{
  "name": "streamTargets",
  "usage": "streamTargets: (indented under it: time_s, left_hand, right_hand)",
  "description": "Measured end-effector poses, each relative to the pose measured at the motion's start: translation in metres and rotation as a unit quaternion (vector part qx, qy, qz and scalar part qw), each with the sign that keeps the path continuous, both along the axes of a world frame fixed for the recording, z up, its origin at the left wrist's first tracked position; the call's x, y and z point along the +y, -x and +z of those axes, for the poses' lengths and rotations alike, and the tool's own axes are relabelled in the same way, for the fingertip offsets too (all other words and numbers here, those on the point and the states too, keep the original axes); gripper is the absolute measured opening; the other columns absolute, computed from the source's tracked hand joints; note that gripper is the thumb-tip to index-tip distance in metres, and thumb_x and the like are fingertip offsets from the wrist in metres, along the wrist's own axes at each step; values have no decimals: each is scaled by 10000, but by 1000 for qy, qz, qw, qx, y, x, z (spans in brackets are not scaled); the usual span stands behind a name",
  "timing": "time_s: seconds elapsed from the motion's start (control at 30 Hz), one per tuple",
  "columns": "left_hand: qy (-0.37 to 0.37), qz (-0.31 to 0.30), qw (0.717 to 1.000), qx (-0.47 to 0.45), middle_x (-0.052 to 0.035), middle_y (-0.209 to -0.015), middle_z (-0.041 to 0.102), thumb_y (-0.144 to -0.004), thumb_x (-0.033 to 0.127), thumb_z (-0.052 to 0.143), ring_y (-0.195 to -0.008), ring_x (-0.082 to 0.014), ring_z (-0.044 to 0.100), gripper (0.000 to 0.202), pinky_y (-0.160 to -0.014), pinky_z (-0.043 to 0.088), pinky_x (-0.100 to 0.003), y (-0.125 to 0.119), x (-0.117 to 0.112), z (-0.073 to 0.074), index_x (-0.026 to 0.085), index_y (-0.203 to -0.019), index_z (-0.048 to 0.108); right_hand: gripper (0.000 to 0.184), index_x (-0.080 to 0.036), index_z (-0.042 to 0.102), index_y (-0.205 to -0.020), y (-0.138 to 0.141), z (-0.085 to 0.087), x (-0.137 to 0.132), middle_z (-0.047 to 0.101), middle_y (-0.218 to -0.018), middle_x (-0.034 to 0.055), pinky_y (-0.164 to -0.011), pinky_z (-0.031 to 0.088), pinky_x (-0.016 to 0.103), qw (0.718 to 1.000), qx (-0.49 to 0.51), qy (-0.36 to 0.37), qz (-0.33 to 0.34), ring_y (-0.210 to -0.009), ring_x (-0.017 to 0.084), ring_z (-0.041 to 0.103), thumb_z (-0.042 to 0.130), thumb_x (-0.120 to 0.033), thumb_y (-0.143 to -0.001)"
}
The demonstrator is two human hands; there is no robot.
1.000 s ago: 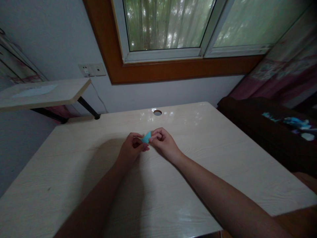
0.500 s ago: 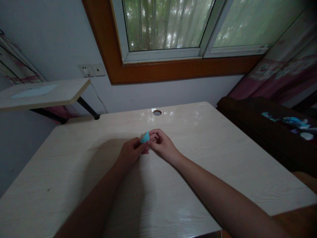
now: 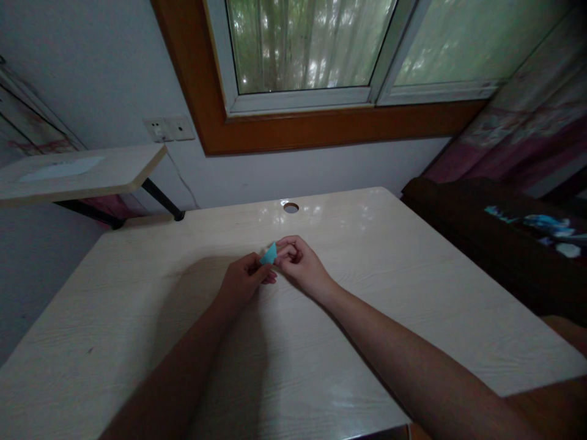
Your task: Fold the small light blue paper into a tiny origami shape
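Over the middle of the pale, wood-grained, glossy counter (image 3: 389, 263), a small, roughly triangular turquoise piece, seemingly of folded paper (image 3: 269, 254), sits between the fingertips of two bare hands. It lies beyond the fingertips of the left hand (image 3: 242, 276), up and to their right, and just left of the fingertips of the right hand (image 3: 300, 263). The left hand pinches its lower left part, thumb on the near side, the other fingers partly hidden behind. The right hand has its fingers curled, with thumb and fingertips at the piece's right edge; whether they grip it or only touch it, I cannot tell. One corner of the piece points upward, away from the person. Whether its underside meets the counter cannot be made out. Farther back, beyond the hands, is a round, dark-rimmed hole (image 3: 291, 208) in the counter.
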State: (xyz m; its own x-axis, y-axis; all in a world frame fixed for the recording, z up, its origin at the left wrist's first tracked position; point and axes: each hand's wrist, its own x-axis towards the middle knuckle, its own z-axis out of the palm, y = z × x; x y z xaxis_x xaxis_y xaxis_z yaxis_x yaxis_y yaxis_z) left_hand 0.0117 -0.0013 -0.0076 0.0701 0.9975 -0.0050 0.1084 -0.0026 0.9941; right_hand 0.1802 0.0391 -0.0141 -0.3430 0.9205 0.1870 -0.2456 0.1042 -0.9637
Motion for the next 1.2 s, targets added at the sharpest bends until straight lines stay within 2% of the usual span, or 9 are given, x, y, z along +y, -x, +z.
streamTargets:
  time_s: [0.23,0.43,0.6,0.8,1.0,1.2]
  left_hand:
    - [-4,-1,1000,-12,-44,-729,744,-809,385,701,-682,-185,723,224,-705,596,-317,0,0,1,167,-796,652]
    - [-3,12,1000,-7,-42,-711,739,-797,362,704,-670,-184,715,200,-694,591,-304,-2,-1,5,169,-752,675]
    - [-9,10,1000,-9,-28,-677,724,-783,360,716,-652,-179,706,194,-684,593,-301,-2,-1,4,172,-748,685]
    - [-5,4,1000,-20,-36,-695,730,-785,390,720,-676,-186,713,227,-701,598,-313,-2,-1,3,167,-760,690]
    - [0,-7,1000,-20,-51,-738,749,-805,337,700,-716,-194,725,172,-735,593,-320,-2,-3,4,166,-789,707]
    - [-1,-11,1000,-28,-58,-749,751,-802,364,702,-721,-204,727,201,-744,595,-338,-1,-1,1,163,-803,709]
  right_hand:
    - [313,-231,528,-1082,-1,1,0,654,-768,-26,-736,475,300,1000,-3,-11,4,-754,150,635,659,-239,-798]
    - [264,-248,543,-1055,-2,-1,-3,662,-933,14,-693,482,277,999,-20,-40,6,-763,139,626,660,-254,-818]
    - [140,-231,630,-980,-5,0,-6,638,-791,-3,-673,466,278,991,-102,-92,0,-716,143,603,615,-223,-841]
    - [130,-216,639,-901,-4,1,-3,663,-780,9,-689,476,296,992,-109,-59,-8,-721,159,619,679,-314,-825]
    - [72,-208,636,-837,-4,1,-1,643,-765,-6,-690,448,280,991,-119,-66,-21,-715,145,585,654,-278,-838]
    - [79,-202,615,-822,-4,1,1,644,-752,-9,-687,455,278,994,-93,-52,-11,-713,144,596,641,-273,-843]
